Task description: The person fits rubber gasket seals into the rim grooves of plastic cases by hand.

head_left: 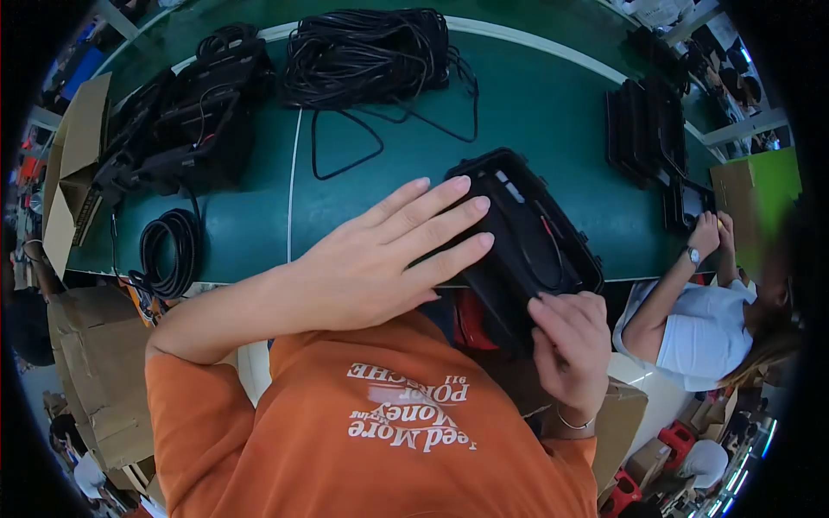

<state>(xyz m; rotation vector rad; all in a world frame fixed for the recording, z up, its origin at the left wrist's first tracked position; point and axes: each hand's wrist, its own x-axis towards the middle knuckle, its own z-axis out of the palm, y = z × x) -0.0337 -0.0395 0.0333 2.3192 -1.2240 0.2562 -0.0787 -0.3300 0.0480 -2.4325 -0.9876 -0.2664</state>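
An open black plastic case [566, 246] lies tilted at the table's front edge. Inside it are a black cable, a small red part and pale rectangular pieces. My left hand [406, 246] is open, its fingers stretched out across the left side of the case. Close to the front of the case, my right hand [574, 341] has its fingers curled and thumb drawn in, gripping the case's near edge. The underside of the case and my right fingertips' exact contact are partly hidden.
A big heap of black cable [367, 56] lies at the back of the green table [250, 233]. Open black cases [194, 129] and a coiled cable [168, 255] are at left. More cases [643, 129] stand at right, near a co-worker's hands [712, 235]. Cardboard boxes [99, 371] flank me.
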